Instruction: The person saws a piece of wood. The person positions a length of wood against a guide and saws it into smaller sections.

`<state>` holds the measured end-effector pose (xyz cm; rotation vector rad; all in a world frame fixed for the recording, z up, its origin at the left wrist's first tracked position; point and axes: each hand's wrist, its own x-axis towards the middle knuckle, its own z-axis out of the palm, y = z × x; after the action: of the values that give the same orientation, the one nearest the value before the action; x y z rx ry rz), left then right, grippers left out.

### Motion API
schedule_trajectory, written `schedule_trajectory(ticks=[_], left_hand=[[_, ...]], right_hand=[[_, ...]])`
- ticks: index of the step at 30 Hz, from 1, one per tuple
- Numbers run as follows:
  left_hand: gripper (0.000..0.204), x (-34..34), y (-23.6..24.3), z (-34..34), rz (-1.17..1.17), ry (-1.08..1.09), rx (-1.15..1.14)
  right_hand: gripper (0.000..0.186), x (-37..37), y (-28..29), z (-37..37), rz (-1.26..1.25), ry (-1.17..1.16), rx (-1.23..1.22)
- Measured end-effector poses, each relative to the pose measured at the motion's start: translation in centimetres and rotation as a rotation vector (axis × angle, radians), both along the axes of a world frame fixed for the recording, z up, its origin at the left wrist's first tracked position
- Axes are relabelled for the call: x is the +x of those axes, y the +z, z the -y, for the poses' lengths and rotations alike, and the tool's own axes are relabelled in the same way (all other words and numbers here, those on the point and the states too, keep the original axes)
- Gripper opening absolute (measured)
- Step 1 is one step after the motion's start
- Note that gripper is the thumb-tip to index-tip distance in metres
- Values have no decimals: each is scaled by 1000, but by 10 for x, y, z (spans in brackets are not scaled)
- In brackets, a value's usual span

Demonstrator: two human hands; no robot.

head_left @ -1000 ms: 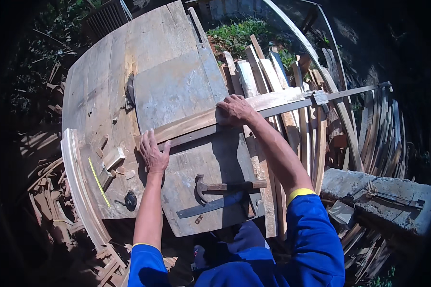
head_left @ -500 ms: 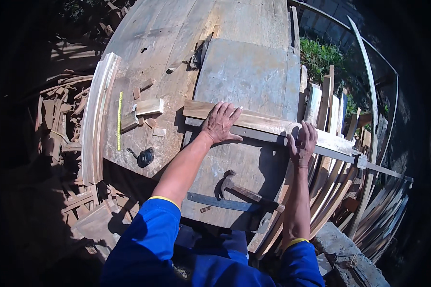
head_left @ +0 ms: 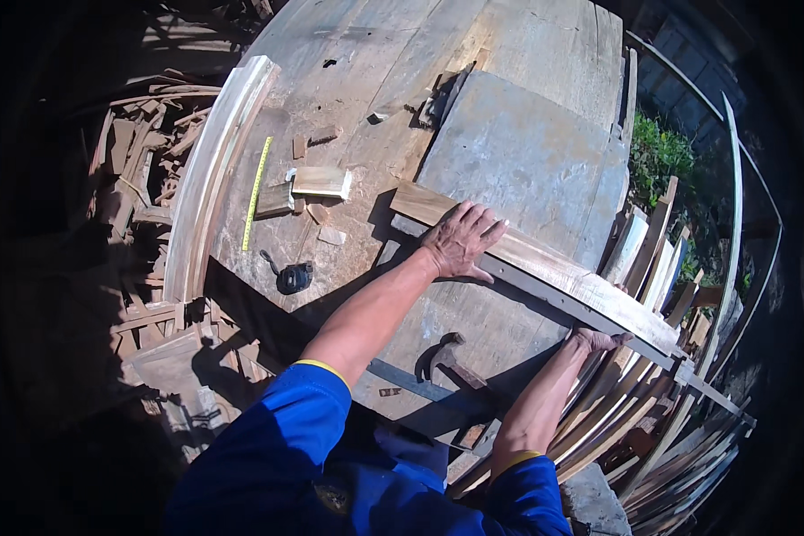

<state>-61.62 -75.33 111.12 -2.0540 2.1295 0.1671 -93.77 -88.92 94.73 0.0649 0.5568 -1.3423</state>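
Note:
A long pale wooden board lies across the bench, along a grey metal bar clamp on its near side. My left hand grips the board near its left end, with fingers over the top and thumb stretched along the near side. At the bench's right edge, my right hand is closed around the clamp bar from the near side, its fingers partly hidden underneath. Right of that hand, the clamp's jaw sits by the board's end. Nearer to me lie a claw hammer and a dark flat metal strip, both partly in shadow.
Wood offcuts, a yellow measuring strip and a black tape measure lie on the bench. Curved planks line its left edge. Scrap wood is heaped beyond; several long strips lean at the right.
My right hand has moved from the top of the board down to the clamp bar. The whole view has turned, shifting the bench to the right. My left hand keeps its place on the board.

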Motion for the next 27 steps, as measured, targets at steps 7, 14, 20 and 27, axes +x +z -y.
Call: schedule_trajectory(ticks=[7,14,20,27], left_hand=[[107,-1,-8,-3,62,-46,-89],[110,-6,-10,-11,112,-62,-154],[114,-5,-10,-10,122,-107,-233],[115,-7,-6,-10,143,-121,-266]], right_hand=[[102,-3,-4,1,-1,-42,-61],[97,-6,-18,-7,-28,-124,-177],[91,-4,-17,-5,55,-159,-68],[92,0,-12,-9,44,-191,-259]])
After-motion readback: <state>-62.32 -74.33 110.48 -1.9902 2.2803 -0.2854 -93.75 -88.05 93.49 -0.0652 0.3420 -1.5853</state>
